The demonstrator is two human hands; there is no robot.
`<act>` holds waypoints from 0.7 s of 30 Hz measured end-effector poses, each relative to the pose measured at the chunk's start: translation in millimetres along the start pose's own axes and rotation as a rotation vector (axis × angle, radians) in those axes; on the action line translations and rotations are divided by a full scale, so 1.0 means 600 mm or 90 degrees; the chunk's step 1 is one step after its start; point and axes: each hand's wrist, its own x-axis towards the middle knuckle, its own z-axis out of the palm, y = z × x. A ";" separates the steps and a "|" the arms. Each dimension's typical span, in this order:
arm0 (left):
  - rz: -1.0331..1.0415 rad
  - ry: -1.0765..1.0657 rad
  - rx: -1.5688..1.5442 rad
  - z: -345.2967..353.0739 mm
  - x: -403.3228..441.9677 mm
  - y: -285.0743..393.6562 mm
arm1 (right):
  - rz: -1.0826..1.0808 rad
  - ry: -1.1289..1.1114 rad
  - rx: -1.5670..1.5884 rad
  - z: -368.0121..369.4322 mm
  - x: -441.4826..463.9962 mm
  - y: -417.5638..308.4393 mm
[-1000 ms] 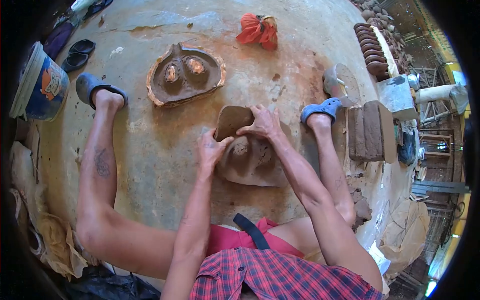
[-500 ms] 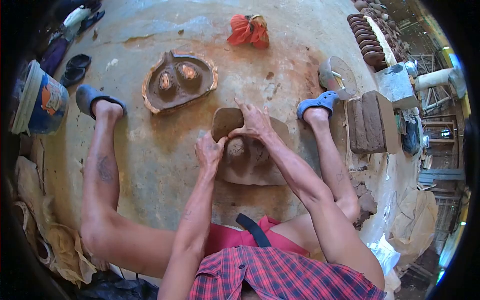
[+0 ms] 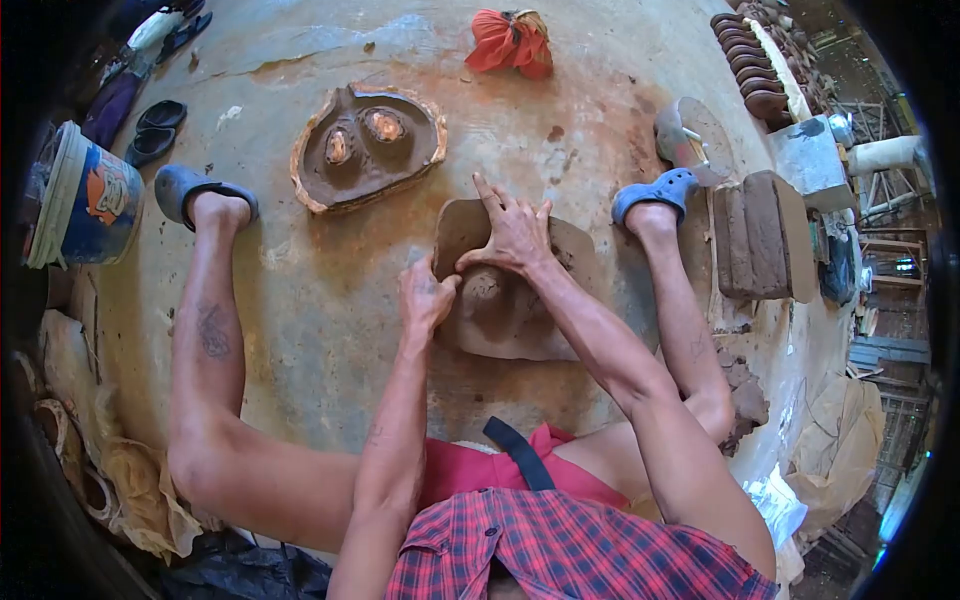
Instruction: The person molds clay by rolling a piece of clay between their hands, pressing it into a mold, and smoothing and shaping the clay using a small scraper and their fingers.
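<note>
A brown clay slab (image 3: pixel 530 338) lies on the floor between my legs, draped over rounded bumps that push up through its middle. My left hand (image 3: pixel 426 295) is at the slab's left edge, fingers curled round it and thumb on top. My right hand (image 3: pixel 517 236) rests on the upper part of the slab, fingers spread and pointing away from me, thumb reaching left toward the left hand. What lies under the clay is hidden. Farther off sits a shallow mold (image 3: pixel 372 150) with a pale rim, lined with dark clay around two raised knobs.
To the right stand a block of stacked clay slabs (image 3: pixel 762 240) and a round container (image 3: pixel 692 140) with a stick-like tool on it. A red cloth bundle (image 3: pixel 510 43) lies at the far side. At left are a blue-and-white bucket (image 3: pixel 88 200) and dark sandals (image 3: pixel 156 132).
The slab's upper left part, raised before, now lies lower. My right hand has flattened and spread over the clay. The whole view has shifted slightly.
</note>
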 end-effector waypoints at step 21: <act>0.011 0.044 0.291 0.008 0.018 0.051 | 0.115 -0.044 0.019 -0.033 -0.023 0.052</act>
